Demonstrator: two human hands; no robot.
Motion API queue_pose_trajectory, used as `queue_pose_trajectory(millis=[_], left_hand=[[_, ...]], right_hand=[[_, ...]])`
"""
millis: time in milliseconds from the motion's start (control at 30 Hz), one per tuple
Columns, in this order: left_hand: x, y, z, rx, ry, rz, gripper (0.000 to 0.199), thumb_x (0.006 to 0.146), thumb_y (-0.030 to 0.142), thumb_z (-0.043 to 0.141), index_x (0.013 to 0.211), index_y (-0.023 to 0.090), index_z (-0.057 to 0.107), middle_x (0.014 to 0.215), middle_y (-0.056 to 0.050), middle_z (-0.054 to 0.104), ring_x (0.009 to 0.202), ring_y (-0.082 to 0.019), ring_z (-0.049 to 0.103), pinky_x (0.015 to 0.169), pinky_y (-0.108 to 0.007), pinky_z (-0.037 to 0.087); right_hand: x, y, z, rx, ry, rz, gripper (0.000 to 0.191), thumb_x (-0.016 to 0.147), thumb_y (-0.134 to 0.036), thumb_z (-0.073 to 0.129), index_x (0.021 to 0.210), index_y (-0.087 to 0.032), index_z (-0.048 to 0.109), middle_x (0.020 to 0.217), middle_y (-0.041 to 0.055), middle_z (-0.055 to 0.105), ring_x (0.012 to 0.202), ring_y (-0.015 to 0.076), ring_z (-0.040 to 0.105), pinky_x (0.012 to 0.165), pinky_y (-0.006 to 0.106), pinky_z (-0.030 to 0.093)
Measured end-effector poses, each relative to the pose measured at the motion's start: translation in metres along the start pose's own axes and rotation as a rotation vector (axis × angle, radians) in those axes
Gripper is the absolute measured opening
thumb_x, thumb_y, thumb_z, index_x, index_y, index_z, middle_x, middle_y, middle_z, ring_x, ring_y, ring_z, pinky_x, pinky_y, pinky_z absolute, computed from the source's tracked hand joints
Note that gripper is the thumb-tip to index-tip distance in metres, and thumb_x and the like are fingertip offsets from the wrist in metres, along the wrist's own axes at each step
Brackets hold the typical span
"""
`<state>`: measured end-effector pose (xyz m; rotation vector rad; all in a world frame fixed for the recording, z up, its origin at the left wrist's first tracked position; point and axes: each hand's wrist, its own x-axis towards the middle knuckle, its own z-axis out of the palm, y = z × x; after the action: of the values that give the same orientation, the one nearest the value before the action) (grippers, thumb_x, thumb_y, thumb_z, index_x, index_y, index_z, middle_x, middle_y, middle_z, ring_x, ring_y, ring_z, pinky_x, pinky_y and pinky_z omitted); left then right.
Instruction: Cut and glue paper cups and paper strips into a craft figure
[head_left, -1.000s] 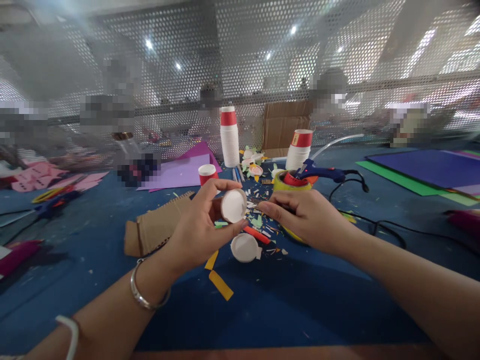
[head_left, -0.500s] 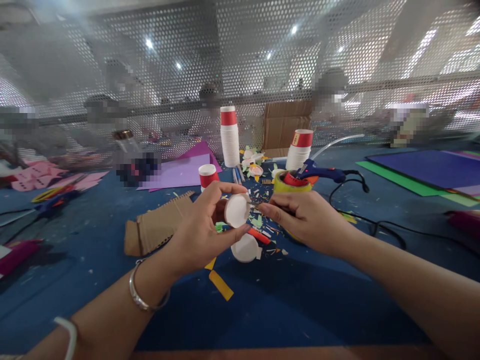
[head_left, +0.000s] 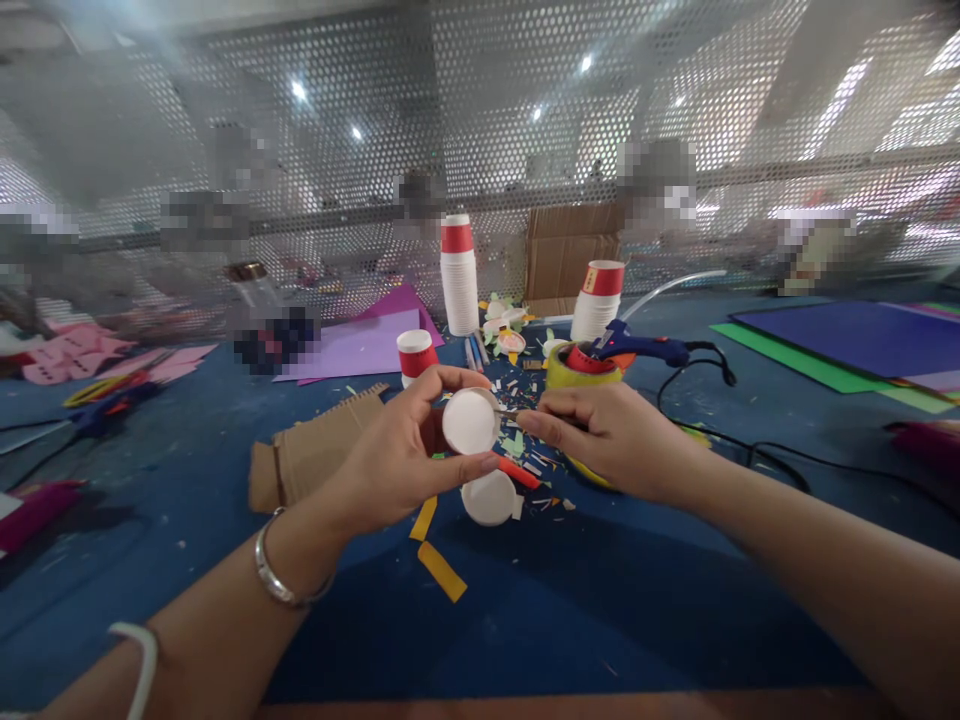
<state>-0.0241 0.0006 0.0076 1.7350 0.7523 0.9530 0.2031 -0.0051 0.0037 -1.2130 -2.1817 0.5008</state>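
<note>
Between thumb and fingers, my left hand (head_left: 394, 450) grips a white round paper-cup bottom (head_left: 471, 421) by its rim, its flat face turned toward me. My right hand (head_left: 607, 435) pinches a thin metal-tipped tool (head_left: 507, 413); its tip meets the right edge of the round piece, and its kind is hidden by the fingers. Just below, a second white round piece (head_left: 489, 498) lies on the blue table, near an orange-red stick-like object (head_left: 519, 472). Two orange paper strips, one of them a yellow-orange strip (head_left: 442, 572), lie nearer to me.
A hot glue gun (head_left: 645, 346) rests on a yellow tape roll (head_left: 562, 372), its black cable running right. Paper cups stand behind: a tall stack (head_left: 459, 280), a shorter stack (head_left: 598, 305), one red-and-white cup (head_left: 415, 355). Cardboard (head_left: 322, 450) lies left; paper scraps litter the middle.
The round piece in my left hand has turned to face me more fully and shifted slightly left. My right hand stays nearly in place, with the tool tip still at the piece's edge.
</note>
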Motion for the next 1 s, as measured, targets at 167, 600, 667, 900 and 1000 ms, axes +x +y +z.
queue_pose_trajectory(millis=[167,600,667,900,1000], left_hand=[[0.002,0.0,-0.001,-0.081,0.023,-0.005,0.055,0.068,0.016,0.086,0.109,0.021,0.05,0.095,0.002,0.054,0.081,-0.009,0.055,0.07,-0.02,0.047],[-0.004,-0.002,0.018,-0.219,0.029,-0.141,0.053,0.069,0.016,0.084,0.109,0.025,0.052,0.092,0.003,0.061,0.081,-0.013,0.061,0.072,-0.026,0.049],[-0.004,-0.002,0.02,-0.228,0.034,-0.143,0.054,0.068,0.015,0.085,0.109,0.024,0.052,0.093,0.002,0.061,0.082,-0.013,0.061,0.072,-0.026,0.05],[-0.005,-0.003,0.022,-0.215,0.039,-0.186,0.03,0.08,0.028,0.078,0.102,0.021,0.057,0.087,0.001,0.063,0.077,-0.013,0.063,0.072,-0.029,0.05],[-0.004,-0.005,0.02,-0.063,0.086,-0.173,0.02,0.084,0.031,0.074,0.093,0.019,0.061,0.081,0.001,0.063,0.074,-0.012,0.059,0.069,-0.027,0.046]], right_hand=[[0.0,0.002,-0.005,0.115,-0.068,0.073,0.055,0.094,-0.065,0.043,0.062,-0.021,0.04,0.058,-0.0049,0.032,0.054,0.0112,0.031,0.05,0.03,0.021],[0.0,-0.002,0.013,0.434,0.021,0.086,0.027,0.087,-0.043,0.064,0.079,-0.018,0.063,0.071,-0.0002,0.058,0.064,0.013,0.048,0.057,0.027,0.037],[0.0,-0.002,0.013,0.442,0.027,0.088,0.025,0.087,-0.041,0.063,0.079,-0.017,0.064,0.069,-0.0004,0.059,0.062,0.0126,0.048,0.057,0.026,0.038],[-0.001,-0.007,0.013,0.387,0.034,0.066,0.02,0.085,-0.033,0.062,0.074,-0.017,0.064,0.061,-0.0035,0.049,0.058,0.011,0.041,0.053,0.025,0.033],[-0.002,-0.01,0.015,0.357,0.017,0.047,0.02,0.085,-0.032,0.061,0.073,-0.017,0.062,0.061,-0.0043,0.046,0.057,0.0106,0.039,0.052,0.025,0.032]])
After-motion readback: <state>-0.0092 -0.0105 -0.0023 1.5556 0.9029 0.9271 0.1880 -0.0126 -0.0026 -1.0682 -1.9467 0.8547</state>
